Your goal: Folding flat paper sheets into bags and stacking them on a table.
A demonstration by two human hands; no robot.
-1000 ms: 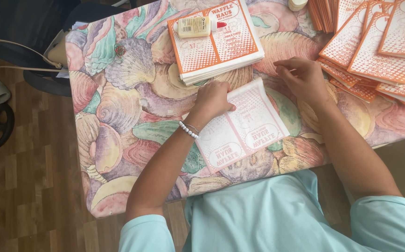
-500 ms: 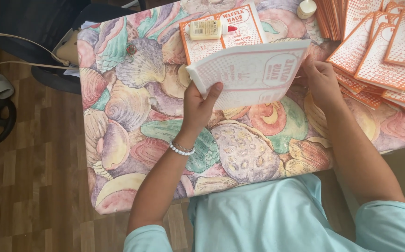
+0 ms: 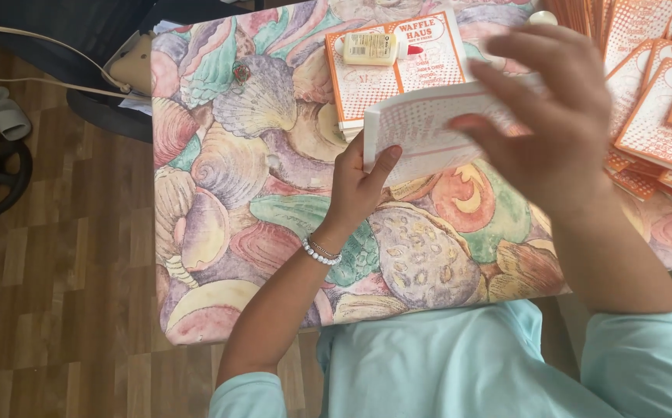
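We see the left hand (image 3: pixel 359 186) pinching the left edge of a folded white-and-orange paper sheet (image 3: pixel 421 124), thumb on its near face, lifted above the seashell-patterned tablecloth (image 3: pixel 274 232). The right hand (image 3: pixel 553 124) lies over the sheet's right part, fingers spread; whether it grips, we cannot tell. Farther off lies a stack of printed sheets (image 3: pixel 367 77) with a glue bottle (image 3: pixel 378 48) on top; more orange sheets (image 3: pixel 653 93) sit far right.
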